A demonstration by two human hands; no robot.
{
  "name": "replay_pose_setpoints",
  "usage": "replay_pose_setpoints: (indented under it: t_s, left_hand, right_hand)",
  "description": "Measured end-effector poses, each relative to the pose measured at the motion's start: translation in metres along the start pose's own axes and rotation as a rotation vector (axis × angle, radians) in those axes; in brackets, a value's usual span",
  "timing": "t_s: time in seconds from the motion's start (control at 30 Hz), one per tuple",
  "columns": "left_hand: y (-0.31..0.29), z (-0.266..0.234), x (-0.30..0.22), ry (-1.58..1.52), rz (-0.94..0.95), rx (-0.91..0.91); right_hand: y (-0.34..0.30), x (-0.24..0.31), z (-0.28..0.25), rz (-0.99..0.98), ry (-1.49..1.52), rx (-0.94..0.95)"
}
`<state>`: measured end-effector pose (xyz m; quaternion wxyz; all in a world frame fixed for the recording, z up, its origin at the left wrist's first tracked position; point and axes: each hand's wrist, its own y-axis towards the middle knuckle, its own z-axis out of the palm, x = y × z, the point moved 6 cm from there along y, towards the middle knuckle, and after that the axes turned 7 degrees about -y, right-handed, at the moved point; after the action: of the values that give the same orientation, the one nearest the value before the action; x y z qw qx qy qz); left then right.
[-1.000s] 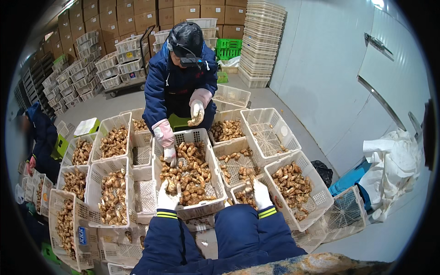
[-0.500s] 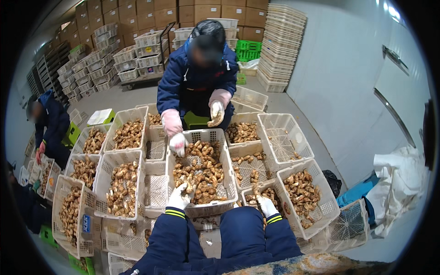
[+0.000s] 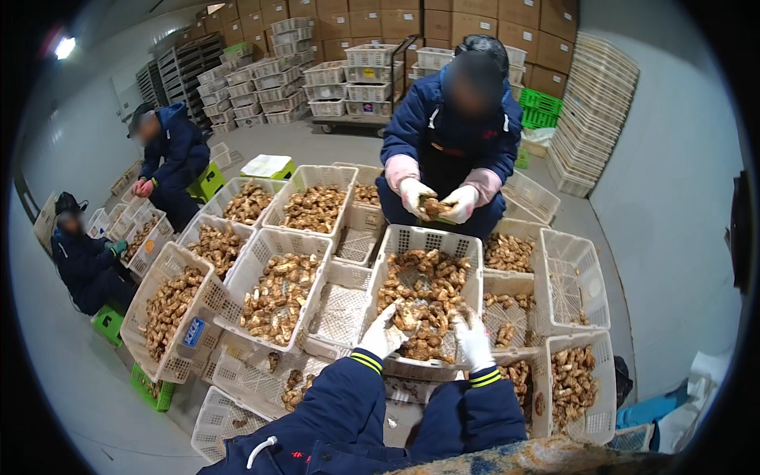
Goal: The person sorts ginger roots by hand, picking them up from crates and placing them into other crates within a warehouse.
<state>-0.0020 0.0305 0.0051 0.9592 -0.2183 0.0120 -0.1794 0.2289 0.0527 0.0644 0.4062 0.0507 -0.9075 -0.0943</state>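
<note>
- Two dark blue sleeves, two yellow bands on each cuff, come up from the lower edge.
- Two white-gloved hands reach into one central crate. The left hand sits at its near left corner, fingers half curled against the pieces; I cannot tell whether they grip one.
- The right hand lies at the near right side, its fingers pointing inward to the heap; whether they are closed on anything, I cannot tell.
- Many brown, mushroom-like pieces lie heaped in that crate, too many and too overlapped to count.
- Two low crates stand at the near left, with a few pieces showing in them.
- Five well-filled crates stand left of the centre, one of them a blue-labelled crate; two crates with bare floors lie between these and the central one.
- Five crates stand along the right: four hold pieces in varying amounts, and one pale crate has only a few.
- One co-worker sits opposite, both gloved hands around a brown piece.
- Two more people sit at the far left beside other crates.
- Farther back stand one loaded trolley, one tall stack of pale crates and many cardboard boxes.
</note>
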Motion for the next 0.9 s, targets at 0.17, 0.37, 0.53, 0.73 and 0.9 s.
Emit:
replay_pose_setpoints:
  t_s: [0.17,0.37,0.53,0.73,0.9]
  left_hand:
    - [-0.014,0.033,0.005,0.062,0.138,0.255]
    - [0.009,-0.008,-0.007,0.072,0.152,-0.022]
    - [0.008,-0.01,-0.001,0.126,0.132,-0.07]
    - [0.001,-0.004,-0.002,0.177,0.119,-0.006]
    - [-0.001,0.0,-0.001,0.206,0.115,-0.027]
  right_hand:
    - [-0.015,0.062,0.067,-0.02,0.29,0.141]
    - [-0.028,0.073,0.077,-0.183,-0.159,0.059]
    - [-0.024,0.062,0.076,-0.117,-0.113,0.091]
    - [-0.021,0.069,0.07,-0.027,-0.01,0.153]
    - [-0.019,0.074,0.065,0.002,0.003,0.156]
